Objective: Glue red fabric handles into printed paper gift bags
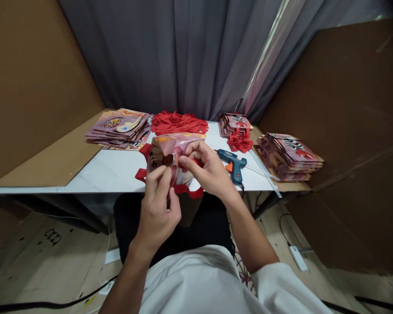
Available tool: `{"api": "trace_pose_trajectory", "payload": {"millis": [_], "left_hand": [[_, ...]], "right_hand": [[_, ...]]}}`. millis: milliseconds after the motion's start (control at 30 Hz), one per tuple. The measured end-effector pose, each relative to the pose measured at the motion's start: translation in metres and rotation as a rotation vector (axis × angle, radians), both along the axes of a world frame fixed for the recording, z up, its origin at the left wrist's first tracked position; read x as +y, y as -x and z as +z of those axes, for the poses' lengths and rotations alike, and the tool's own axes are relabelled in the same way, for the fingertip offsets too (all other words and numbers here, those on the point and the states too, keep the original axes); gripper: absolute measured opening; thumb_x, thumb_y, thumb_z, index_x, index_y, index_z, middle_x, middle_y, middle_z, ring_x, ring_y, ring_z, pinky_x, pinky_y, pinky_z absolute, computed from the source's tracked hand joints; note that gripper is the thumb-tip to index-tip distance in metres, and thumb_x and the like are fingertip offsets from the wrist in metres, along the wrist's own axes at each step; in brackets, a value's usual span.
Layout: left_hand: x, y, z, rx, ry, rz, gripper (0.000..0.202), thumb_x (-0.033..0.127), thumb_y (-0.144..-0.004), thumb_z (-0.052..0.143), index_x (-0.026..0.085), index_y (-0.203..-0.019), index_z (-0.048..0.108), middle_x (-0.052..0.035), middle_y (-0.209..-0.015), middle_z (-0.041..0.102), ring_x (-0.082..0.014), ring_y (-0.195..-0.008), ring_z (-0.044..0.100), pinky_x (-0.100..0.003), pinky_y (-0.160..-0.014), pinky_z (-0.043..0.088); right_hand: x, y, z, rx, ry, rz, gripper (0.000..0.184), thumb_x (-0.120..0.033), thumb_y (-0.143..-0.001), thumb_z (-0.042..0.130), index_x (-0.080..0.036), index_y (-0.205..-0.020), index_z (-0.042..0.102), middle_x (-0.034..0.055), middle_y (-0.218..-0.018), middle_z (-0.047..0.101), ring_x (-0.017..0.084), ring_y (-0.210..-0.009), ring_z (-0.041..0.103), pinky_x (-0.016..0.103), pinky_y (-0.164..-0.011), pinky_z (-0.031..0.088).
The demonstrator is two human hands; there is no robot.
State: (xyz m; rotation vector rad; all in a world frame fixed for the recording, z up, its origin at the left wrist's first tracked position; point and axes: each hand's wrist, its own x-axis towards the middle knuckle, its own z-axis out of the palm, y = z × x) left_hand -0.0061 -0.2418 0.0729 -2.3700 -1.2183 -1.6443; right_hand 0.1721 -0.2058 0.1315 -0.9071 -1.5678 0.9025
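A pink and purple printed piece point(162, 141), which looks like a small paper bag, is between my hands at the table's front edge. My left hand point(160, 196) pinches its near edge with the fingertips. On its right side, my right hand point(209, 168) is closed, thumb against fingers, beside a bit of red ribbon. Whether those fingers grip the ribbon or the printed piece is partly hidden. More red ribbon point(185, 190) loops out below the piece and on its left. A teal glue gun point(234, 163) lies just right of my right hand.
Behind my hands is a heap of red ribbons point(180, 123). Stacks of printed pieces stand at the left point(119, 128), back right point(236, 124) and far right point(290, 155). Clear glue sticks point(265, 173) lie near the right edge. Cardboard walls point(347, 144) flank the white table point(108, 170).
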Motion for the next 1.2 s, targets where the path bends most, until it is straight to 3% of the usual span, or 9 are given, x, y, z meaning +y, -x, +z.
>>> {"api": "trace_pose_trajectory", "payload": {"millis": [167,267,367,600,733,867,933,1033,1200], "left_hand": [[0.022,0.016,0.006,0.200,-0.017,-0.097,0.084,0.000,-0.090,0.051,0.028,-0.170,0.046,-0.0119,-0.160,0.064,-0.0311,-0.145,0.064,-0.043,-0.118,0.055],[0.048,0.026,0.010,0.354,0.000,-0.120,0.090,-0.002,-0.084,0.048,0.025,-0.170,0.046,-0.0124,-0.158,0.067,-0.0322,-0.130,0.072,-0.046,-0.110,0.056],[0.079,0.029,0.009,0.502,0.048,-0.140,0.086,-0.003,-0.079,0.050,0.022,-0.162,0.056,-0.0129,-0.144,0.075,-0.0314,-0.112,0.074,-0.044,-0.099,0.057],[0.135,0.008,-0.022,0.781,0.051,-0.177,0.062,-0.002,-0.092,0.053,0.023,-0.147,0.066,-0.0122,-0.135,0.079,-0.0306,-0.109,0.071,-0.040,-0.090,0.054],[0.151,-0.005,-0.051,0.928,0.117,-0.185,0.057,-0.002,-0.095,0.053,0.021,-0.146,0.066,-0.0127,-0.142,0.077,-0.0320,-0.116,0.070,-0.043,-0.092,0.055],[0.156,-0.008,-0.067,1.023,0.204,-0.167,0.054,0.002,-0.102,0.048,0.020,-0.150,0.065,-0.0128,-0.149,0.074,-0.0343,-0.129,0.066,-0.047,-0.099,0.055],[0.158,-0.008,-0.069,1.027,0.232,-0.171,0.057,0.002,-0.102,0.046,0.021,-0.153,0.063,-0.0114,-0.153,0.072,-0.0334,-0.132,0.064,-0.046,-0.103,0.053],[0.162,-0.007,-0.066,1.029,0.299,-0.183,0.058,0.002,-0.101,0.046,0.021,-0.153,0.063,-0.0115,-0.154,0.070,-0.0323,-0.130,0.064,-0.044,-0.106,0.051],[0.165,-0.014,-0.061,1.080,0.421,-0.100,0.044,0.008,-0.103,0.046,0.009,-0.140,0.069,-0.0182,-0.139,0.074,-0.0309,-0.117,0.067,-0.042,-0.108,0.051]], "right_hand": [[0.008,0.007,-0.028,0.160,-0.020,-0.025,0.042,-0.064,-0.099,0.075,-0.026,-0.104,0.059,0.0006,-0.091,0.073,0.018,-0.080,0.071,0.032,-0.078,0.060],[0.018,0.011,-0.049,0.221,-0.006,-0.040,0.038,-0.058,-0.099,0.075,-0.026,-0.114,0.060,0.0037,-0.106,0.077,0.020,-0.096,0.077,0.035,-0.092,0.061],[0.034,0.014,-0.072,0.317,0.112,-0.044,0.039,-0.052,-0.095,0.077,-0.027,-0.113,0.053,0.0020,-0.103,0.078,0.019,-0.098,0.077,0.034,-0.094,0.061],[0.071,0.003,-0.123,0.433,0.405,-0.159,0.045,-0.033,-0.082,0.078,-0.027,-0.107,0.041,-0.0025,-0.097,0.076,0.016,-0.093,0.075,0.032,-0.094,0.060],[0.070,-0.005,-0.151,0.184,0.448,-0.353,0.045,-0.031,-0.085,0.076,-0.024,-0.117,0.045,0.0089,-0.120,0.073,0.023,-0.110,0.073,0.040,-0.100,0.061],[0.055,-0.014,-0.161,-0.234,0.093,-0.647,0.034,-0.028,-0.095,0.066,-0.019,-0.126,0.055,0.0196,-0.136,0.065,0.032,-0.130,0.064,0.053,-0.116,0.053],[0.053,-0.019,-0.159,-0.421,-0.039,-0.543,0.021,-0.024,-0.102,0.056,-0.019,-0.121,0.063,0.0168,-0.128,0.071,0.031,-0.125,0.067,0.051,-0.114,0.053],[0.057,-0.023,-0.155,-0.590,-0.097,-0.273,0.032,-0.013,-0.104,0.049,-0.020,-0.127,0.069,0.0128,-0.133,0.075,0.027,-0.125,0.070,0.042,-0.113,0.054],[0.066,-0.020,-0.153,-0.758,-0.058,-0.217,0.035,-0.012,-0.106,0.054,-0.013,-0.138,0.070,0.0166,-0.149,0.072,0.028,-0.131,0.068,0.041,-0.117,0.050]]}}
